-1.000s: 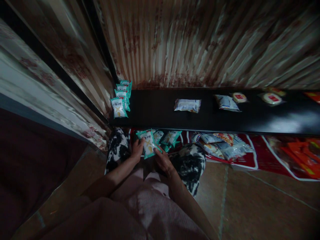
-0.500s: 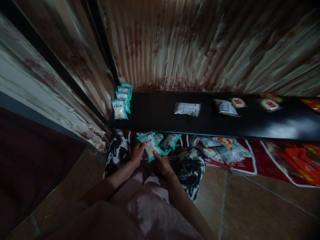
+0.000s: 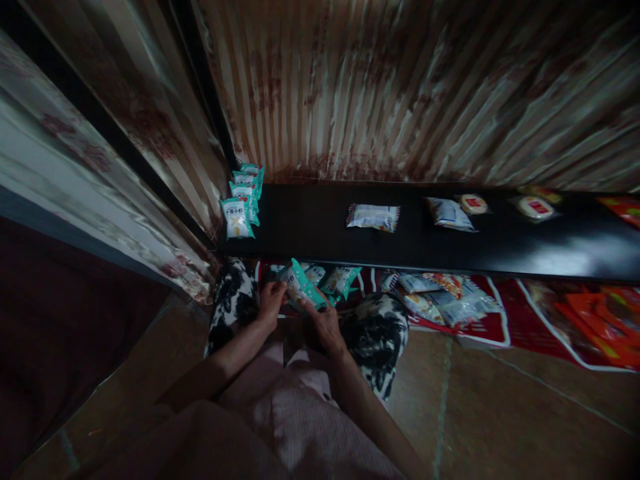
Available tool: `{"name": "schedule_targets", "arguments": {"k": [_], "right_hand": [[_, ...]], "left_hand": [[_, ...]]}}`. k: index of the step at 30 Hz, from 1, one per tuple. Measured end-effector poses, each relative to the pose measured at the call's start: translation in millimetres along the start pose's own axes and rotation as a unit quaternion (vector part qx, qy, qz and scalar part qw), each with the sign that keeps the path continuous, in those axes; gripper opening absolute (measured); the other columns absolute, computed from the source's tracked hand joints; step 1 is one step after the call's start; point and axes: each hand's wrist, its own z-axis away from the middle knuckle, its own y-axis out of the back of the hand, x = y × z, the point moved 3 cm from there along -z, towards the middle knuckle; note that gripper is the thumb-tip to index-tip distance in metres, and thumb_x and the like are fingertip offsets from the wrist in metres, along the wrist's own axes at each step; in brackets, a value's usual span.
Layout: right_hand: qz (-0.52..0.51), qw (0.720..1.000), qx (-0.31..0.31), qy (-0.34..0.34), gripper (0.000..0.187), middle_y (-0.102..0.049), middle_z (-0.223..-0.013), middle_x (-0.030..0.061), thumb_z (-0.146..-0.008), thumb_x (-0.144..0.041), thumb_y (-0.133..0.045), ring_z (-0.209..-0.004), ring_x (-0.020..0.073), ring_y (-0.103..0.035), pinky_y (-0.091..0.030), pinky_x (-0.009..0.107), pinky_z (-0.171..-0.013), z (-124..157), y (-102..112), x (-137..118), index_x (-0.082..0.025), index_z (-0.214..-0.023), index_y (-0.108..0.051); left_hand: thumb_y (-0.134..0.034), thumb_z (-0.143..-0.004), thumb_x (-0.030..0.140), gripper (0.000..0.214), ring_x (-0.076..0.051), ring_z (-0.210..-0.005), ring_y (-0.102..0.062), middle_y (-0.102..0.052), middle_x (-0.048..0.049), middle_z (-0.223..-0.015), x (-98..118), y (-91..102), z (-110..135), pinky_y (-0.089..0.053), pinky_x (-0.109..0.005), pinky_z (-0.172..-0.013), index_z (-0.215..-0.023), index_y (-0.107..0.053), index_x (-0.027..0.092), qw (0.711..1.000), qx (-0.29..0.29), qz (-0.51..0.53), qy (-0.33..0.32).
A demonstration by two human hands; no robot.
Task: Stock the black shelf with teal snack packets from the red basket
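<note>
A teal and white snack packet (image 3: 301,283) is held between my two hands, tilted above my lap. My left hand (image 3: 273,300) grips its left edge, while the fingers of my right hand (image 3: 321,319) close on its lower right side. Just beyond, more teal packets (image 3: 341,281) lie on the red sheet below the shelf edge, partly hidden by the held one. Several matching packets (image 3: 239,219) stand in an overlapping row at the left end of the black shelf (image 3: 305,220).
Along the shelf lie a white-blue packet (image 3: 373,217), another such packet (image 3: 449,214) and small round wrapped snacks (image 3: 536,208). Below, on the red sheet (image 3: 543,340), are a pile of packets (image 3: 443,297) and orange packages (image 3: 600,320). A pleated curtain (image 3: 350,100) hangs behind; a black post (image 3: 207,80) stands left.
The packet in my hands has turned, so its printed front now faces more to the left and its teal side shows. My right hand has shifted slightly up along it.
</note>
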Motion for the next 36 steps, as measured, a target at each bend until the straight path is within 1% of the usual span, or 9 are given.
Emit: {"name": "schedule_targets", "arguments": {"k": [7,10,13,16,19,22,25,30,36], "right_hand": [[0.141,0.987,0.04,0.073,0.05,-0.067,-0.107,0.0029,-0.063,-0.039,-0.076,-0.106,0.0261,-0.056,-0.04,0.04,-0.099,4,3,-4,-0.026,-0.11,-0.066],[0.17,0.975,0.031,0.14,0.044,-0.064,-0.114,0.0046,-0.064,-0.033,-0.075,-0.108,0.0267,-0.054,-0.036,0.039,-0.102,8,-1,-10,-0.028,-0.107,-0.068],[0.219,0.958,0.027,0.181,0.043,-0.062,-0.116,0.0062,-0.067,-0.029,-0.073,-0.109,0.0276,-0.053,-0.038,0.041,-0.1,11,-4,-12,-0.03,-0.11,-0.067],[0.297,0.926,0.033,0.232,0.044,-0.06,-0.118,0.0072,-0.071,-0.027,-0.068,-0.108,0.027,-0.053,-0.04,0.042,-0.098,13,-3,-11,-0.028,-0.115,-0.064],[0.386,0.873,0.027,0.297,0.047,-0.057,-0.122,0.0094,-0.077,-0.023,-0.059,-0.111,0.0265,-0.051,-0.043,0.045,-0.096,17,-4,-10,-0.024,-0.124,-0.058],[0.448,0.823,0.011,0.35,0.058,-0.052,-0.128,0.0105,-0.075,-0.013,-0.052,-0.116,0.0272,-0.047,-0.043,0.047,-0.097,22,-5,-8,-0.023,-0.132,-0.049],[0.478,0.794,0.011,0.375,0.067,-0.049,-0.133,0.01,-0.071,-0.006,-0.048,-0.12,0.028,-0.043,-0.042,0.05,-0.097,27,-7,-4,-0.024,-0.136,-0.044],[0.49,0.783,-0.007,0.384,0.078,-0.045,-0.137,0.0086,-0.066,-0.001,-0.043,-0.125,0.0284,-0.038,-0.043,0.052,-0.096,32,-9,5,-0.026,-0.139,-0.039],[0.486,0.771,-0.028,0.411,0.075,-0.043,-0.138,0.009,-0.066,0.001,-0.042,-0.127,0.0282,-0.034,-0.041,0.053,-0.099,39,-14,3,-0.025,-0.137,-0.042]], "left_hand": [[-0.068,-0.069,0.034,0.025,-0.011,-0.061,-0.058,-0.062,-0.0013,-0.072,5,6.7,-2,-0.049,-0.025,-0.062,-0.086,-0.061,0.017,1.0,-0.012,0.003,0.008],[-0.066,-0.069,0.036,0.025,-0.013,-0.065,-0.059,-0.063,-0.0021,-0.074,6,9.5,3,-0.049,-0.026,-0.064,-0.085,-0.061,0.017,1.0,-0.015,0.021,0.008],[-0.066,-0.065,0.039,0.029,-0.014,-0.068,-0.06,-0.064,-0.0031,-0.076,9,9.5,11,-0.049,-0.027,-0.065,-0.082,-0.061,0.017,0.996,-0.042,0.07,0.02],[-0.068,-0.06,0.044,0.036,-0.017,-0.074,-0.062,-0.066,-0.0049,-0.081,15,7.5,18,-0.049,-0.029,-0.069,-0.082,-0.062,0.016,0.99,-0.074,0.115,0.032],[-0.071,-0.056,0.047,0.042,-0.02,-0.083,-0.063,-0.068,-0.0074,-0.087,18,5.9,22,-0.048,-0.031,-0.073,-0.084,-0.063,0.016,0.985,-0.086,0.142,0.048],[-0.072,-0.057,0.047,0.044,-0.021,-0.088,-0.063,-0.069,-0.0082,-0.094,18,5.2,22,-0.046,-0.03,-0.073,-0.087,-0.064,0.017,0.983,-0.082,0.15,0.065],[-0.071,-0.059,0.048,0.045,-0.02,-0.09,-0.062,-0.069,-0.0074,-0.098,17,5.2,21,-0.045,-0.028,-0.072,-0.092,-0.065,0.018,0.984,-0.081,0.144,0.067],[-0.072,-0.063,0.048,0.045,-0.018,-0.082,-0.063,-0.069,-0.0054,-0.096,14,5.9,19,-0.045,-0.025,-0.067,-0.097,-0.065,0.019,0.983,-0.105,0.143,0.048],[-0.077,-0.058,0.044,0.048,-0.014,-0.068,-0.062,-0.069,-0.0034,-0.085,14,4.7,21,-0.044,-0.023,-0.056,-0.097,-0.065,0.018,0.978,-0.106,0.177,0.034]]}}
